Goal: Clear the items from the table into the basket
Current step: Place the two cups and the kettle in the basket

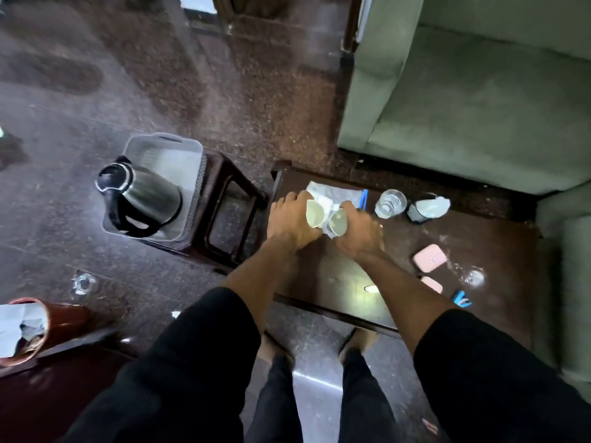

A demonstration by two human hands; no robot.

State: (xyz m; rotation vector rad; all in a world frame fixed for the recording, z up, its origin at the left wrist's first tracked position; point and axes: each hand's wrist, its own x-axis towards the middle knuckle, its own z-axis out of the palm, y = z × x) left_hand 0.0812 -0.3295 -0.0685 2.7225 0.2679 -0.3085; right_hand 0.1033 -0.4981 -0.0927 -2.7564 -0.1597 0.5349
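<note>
Table (pixel 447 238) of dark wood beside green sofa (pixel 463 100), left hand (pixel 289 223) gripping pale cup (pixel 315 214), right hand (pixel 359 231) gripping second cup (pixel 338 222) near far-left corner, basket (pixel 192 161) holding kettle (pixel 140 195) on stool (pixel 230 199), speckled floor (pixel 192 84).

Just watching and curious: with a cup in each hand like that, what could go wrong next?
Both hands are full: left hand and right hand each grip a cup, so one might slip. The kettle already fills much of the basket, leaving tight room. The glass beside them could get knocked.
</note>
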